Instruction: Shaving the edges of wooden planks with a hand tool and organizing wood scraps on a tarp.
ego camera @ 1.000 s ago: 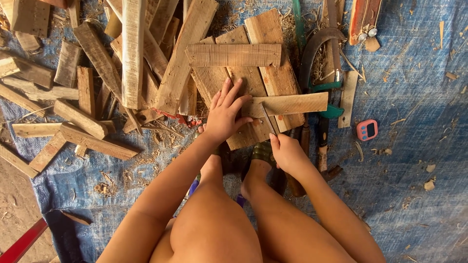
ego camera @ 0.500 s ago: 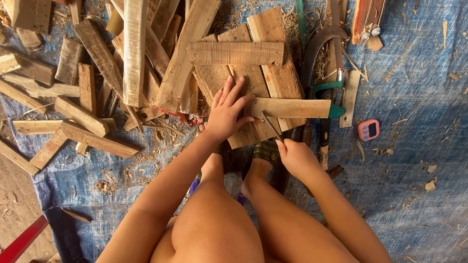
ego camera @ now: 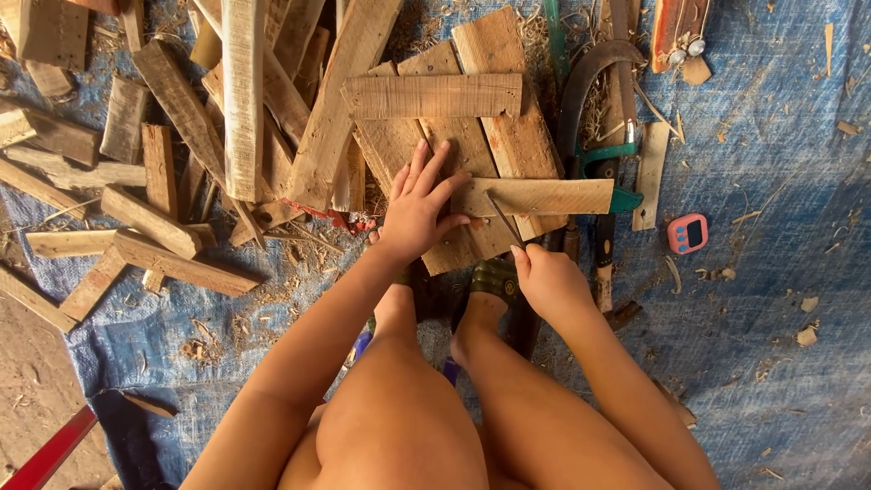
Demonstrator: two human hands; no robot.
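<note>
Beside hands (ego camera: 422,213), plank (ego camera: 535,196) edge

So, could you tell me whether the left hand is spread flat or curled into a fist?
Spread flat: the left hand lies palm down, fingers fanned apart, on the wooden slats.

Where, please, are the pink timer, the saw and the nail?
pink timer (ego camera: 688,233), head view, its screen
saw (ego camera: 585,95), head view, curved frame
nail (ego camera: 504,219), head view, mid-shaft above right hand

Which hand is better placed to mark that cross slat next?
Probably the right hand: it grips a thin pencil-like tool whose tip already rests on the cross slat. The left hand lies flat, pinning the boards.
</note>
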